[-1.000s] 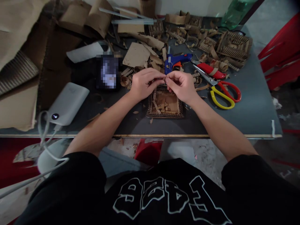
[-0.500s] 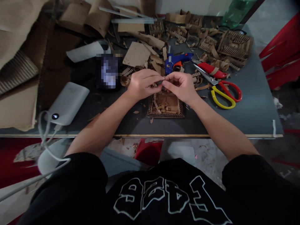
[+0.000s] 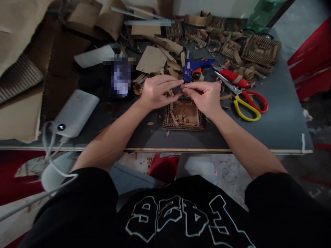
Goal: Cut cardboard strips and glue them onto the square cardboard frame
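Observation:
Over the far edge of a square tray of corrugated cardboard strips [image 3: 182,126], my two hands meet. My left hand [image 3: 157,91] has its fingers stretched out and its thumb held apart below them; nothing shows clearly between them. The thumb and fingers of my right hand [image 3: 207,96] are pinched together beside the left fingertips; whatever is in that pinch is too small to name. Loose cardboard strips [image 3: 173,115] lie inside the tray. Just beyond the fingertips lies a blue glue gun [image 3: 190,67] with an orange trigger.
Scissors [image 3: 247,103] with red and yellow handles lie to the right, beside a red object [image 3: 234,76]. A grey power bank [image 3: 77,112] with a white cable stands left. Cardboard scraps [image 3: 152,59], a stepped cardboard piece [image 3: 261,50] and a green bottle [image 3: 263,13] fill the back.
My right hand has shifted slightly right, and its fingertips have parted a little from my left ones. The left fingers and thumb are wider apart. The tray has stayed put.

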A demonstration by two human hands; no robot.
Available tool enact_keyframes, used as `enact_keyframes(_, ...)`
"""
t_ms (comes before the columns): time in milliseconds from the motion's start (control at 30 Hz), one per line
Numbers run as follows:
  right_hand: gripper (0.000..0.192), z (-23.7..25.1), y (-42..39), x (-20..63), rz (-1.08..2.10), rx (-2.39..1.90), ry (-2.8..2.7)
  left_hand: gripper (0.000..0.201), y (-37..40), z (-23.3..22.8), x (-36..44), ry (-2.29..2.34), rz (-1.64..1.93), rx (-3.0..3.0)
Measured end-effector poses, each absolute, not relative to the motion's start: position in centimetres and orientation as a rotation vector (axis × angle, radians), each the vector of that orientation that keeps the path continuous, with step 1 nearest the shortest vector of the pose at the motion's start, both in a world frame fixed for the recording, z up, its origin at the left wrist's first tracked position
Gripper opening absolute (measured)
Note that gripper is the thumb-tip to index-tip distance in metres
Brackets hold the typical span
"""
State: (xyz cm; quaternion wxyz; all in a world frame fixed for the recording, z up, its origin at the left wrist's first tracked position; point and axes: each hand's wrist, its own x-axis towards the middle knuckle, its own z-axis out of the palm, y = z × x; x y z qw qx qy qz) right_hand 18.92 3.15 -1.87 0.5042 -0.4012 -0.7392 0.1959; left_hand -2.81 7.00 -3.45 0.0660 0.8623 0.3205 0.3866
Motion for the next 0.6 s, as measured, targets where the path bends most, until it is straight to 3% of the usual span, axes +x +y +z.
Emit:
enact_keyframes(200,0.019,-1.4,2.4,19.2,0.327,-0.946,-1.853,0.046,5.9,-3.1,-2.3,0.996,1.179,2.496)
enact_keyframes(600,0.032,-2.3,3.0,20.1,0.023,-1.019,-2.1,0.04,5.1,-2.3,-1.1,0.855,1.298,2.275)
